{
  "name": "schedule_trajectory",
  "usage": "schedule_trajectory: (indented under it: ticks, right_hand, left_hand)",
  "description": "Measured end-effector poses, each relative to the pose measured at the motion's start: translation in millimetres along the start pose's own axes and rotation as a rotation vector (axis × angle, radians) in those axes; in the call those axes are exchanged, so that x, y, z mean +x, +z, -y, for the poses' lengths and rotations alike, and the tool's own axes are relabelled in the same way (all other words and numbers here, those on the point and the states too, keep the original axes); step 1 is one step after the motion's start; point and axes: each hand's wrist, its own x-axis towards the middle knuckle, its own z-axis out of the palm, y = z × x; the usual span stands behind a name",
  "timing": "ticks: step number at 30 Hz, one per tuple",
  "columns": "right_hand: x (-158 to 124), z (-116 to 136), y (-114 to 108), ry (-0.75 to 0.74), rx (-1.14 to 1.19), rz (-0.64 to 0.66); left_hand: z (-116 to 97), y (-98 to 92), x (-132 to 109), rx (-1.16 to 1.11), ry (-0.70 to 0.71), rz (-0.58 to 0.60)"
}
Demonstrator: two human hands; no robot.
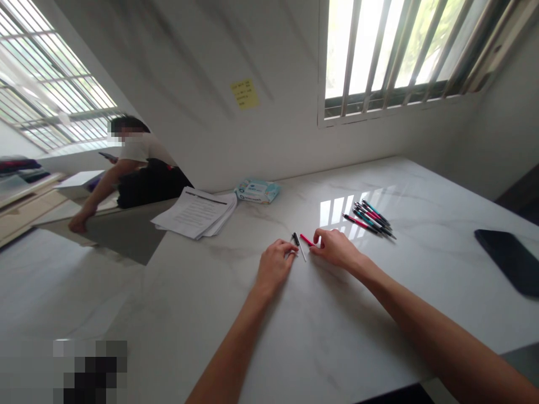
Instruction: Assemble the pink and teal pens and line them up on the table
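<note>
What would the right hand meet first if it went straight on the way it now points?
The right hand would first meet the red pen barrel at its fingertips, which it may already touch; depth is unclear. Just beyond lie a thin pale rod and a black pen part.

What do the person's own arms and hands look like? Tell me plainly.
The left arm and right arm are bare as far as they show, with no sleeves, watch or bracelet. The left hand and right hand wear no gloves.
</note>
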Motion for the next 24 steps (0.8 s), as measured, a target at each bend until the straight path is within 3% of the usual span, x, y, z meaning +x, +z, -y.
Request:
schedule_trajectory:
  ticks: [6,15,24]
  right_hand:
    - [-1,5,0,-0.086,0.112,-0.021]
    - [-2,8,3,-0.106,0.168,-0.011]
    - [-2,12,3,-0.141,0.224,-0.004]
  left_hand:
    - [-1,-5.2,2,-0.007,-0.04,-0.016]
    - [-2,-6.0,1,0.014,0.103,0.091]
    - [2,-7.1,3,0.085,0.08,0.073]
